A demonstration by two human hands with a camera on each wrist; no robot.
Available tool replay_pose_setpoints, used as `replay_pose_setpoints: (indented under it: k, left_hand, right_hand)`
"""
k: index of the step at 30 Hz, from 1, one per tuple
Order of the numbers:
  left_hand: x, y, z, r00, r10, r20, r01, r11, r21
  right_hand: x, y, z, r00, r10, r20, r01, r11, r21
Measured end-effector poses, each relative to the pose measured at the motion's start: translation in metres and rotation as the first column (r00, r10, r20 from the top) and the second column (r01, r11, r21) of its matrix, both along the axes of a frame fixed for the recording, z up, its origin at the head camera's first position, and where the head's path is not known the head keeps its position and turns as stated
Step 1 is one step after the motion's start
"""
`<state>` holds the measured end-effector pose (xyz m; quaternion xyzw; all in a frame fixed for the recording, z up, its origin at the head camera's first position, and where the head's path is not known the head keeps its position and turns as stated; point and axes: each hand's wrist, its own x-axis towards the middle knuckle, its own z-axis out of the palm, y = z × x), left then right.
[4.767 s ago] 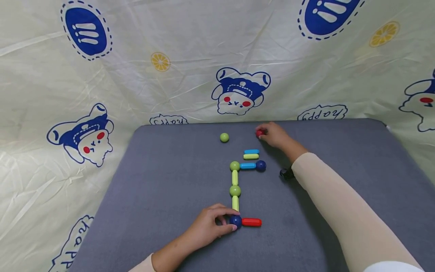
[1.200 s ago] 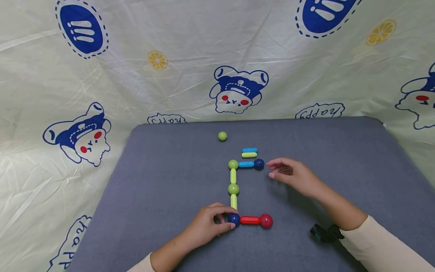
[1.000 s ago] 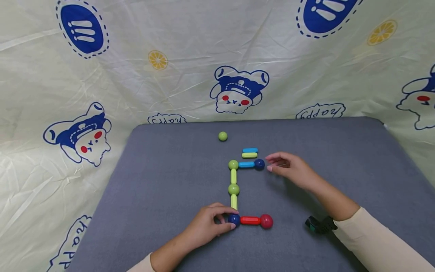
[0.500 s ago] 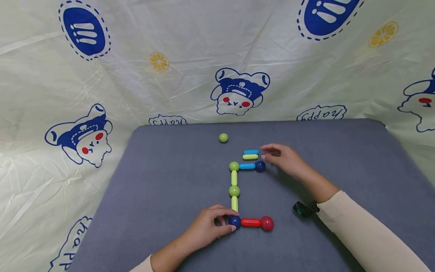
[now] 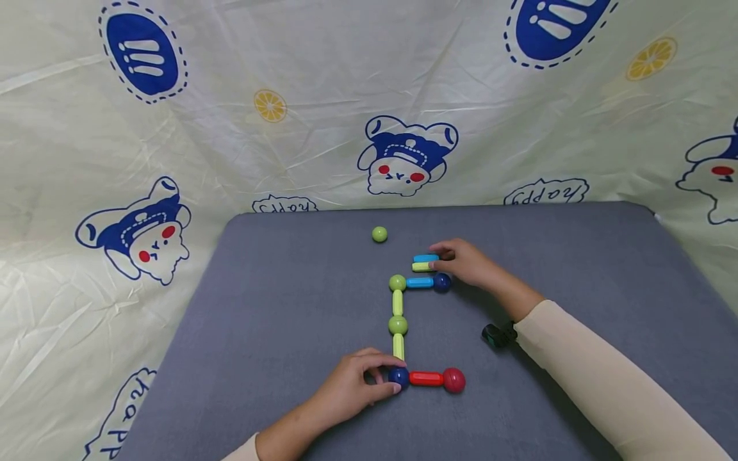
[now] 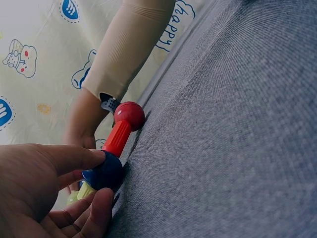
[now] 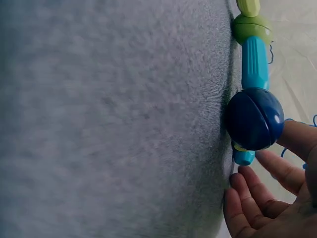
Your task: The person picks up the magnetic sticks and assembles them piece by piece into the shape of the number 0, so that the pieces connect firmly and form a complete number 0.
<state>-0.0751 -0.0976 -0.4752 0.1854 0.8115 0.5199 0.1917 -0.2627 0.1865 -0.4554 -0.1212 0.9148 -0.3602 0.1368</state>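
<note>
A shape of magnetic rods and balls lies on the grey table. My left hand (image 5: 352,383) pinches the navy corner ball (image 5: 399,376) between thumb and fingers. From that ball, a red rod (image 5: 426,379) runs right to a red ball (image 5: 454,380). Yellow-green rods and a green ball (image 5: 398,324) run away to another green ball (image 5: 398,283), then a blue rod (image 5: 419,282) and a navy ball (image 5: 442,282). My right hand (image 5: 466,262) has thumb and index finger around the right ends of a loose blue rod (image 5: 425,258) and yellow-green rod (image 5: 421,267); whether they grip is unclear.
A loose green ball (image 5: 379,234) sits near the back edge of the table (image 5: 277,307). Behind the table hangs a printed cloth (image 5: 323,147). A dark device (image 5: 498,335) is on my right wrist.
The red ball, earlier in my right hand, now joins the red rod. My right hand has since moved back and left to the loose rods. My left hand stays on the navy ball.
</note>
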Motion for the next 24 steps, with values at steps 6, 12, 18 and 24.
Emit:
replay_pose_setpoints:
  k: [6, 12, 18, 24]
  left_hand:
    - [0.000, 0.000, 0.000, 1.000, 0.000, 0.005, 0.000, 1.000, 0.005]
    - [-0.001, 0.000, -0.001, 1.000, -0.005, 0.008, 0.005, 1.000, 0.001]
    - [-0.001, 0.001, 0.000, 1.000, -0.003, 0.014, 0.003, 1.000, -0.001]
    - [0.000, 0.000, 0.001, 1.000, 0.002, 0.015, -0.002, 1.000, 0.009]
  right_hand:
    - [-0.003, -0.008, 0.002, 0.992, 0.072, -0.107, -0.056, 0.989, 0.138]
    - [-0.005, -0.010, 0.003, 0.994, 0.059, -0.094, -0.047, 0.990, 0.132]
    - [-0.011, -0.009, 0.004, 0.998, 0.045, -0.053, -0.038, 0.991, 0.125]
    - [-0.017, -0.008, 0.004, 0.998, 0.057, -0.011, -0.055, 0.989, 0.137]
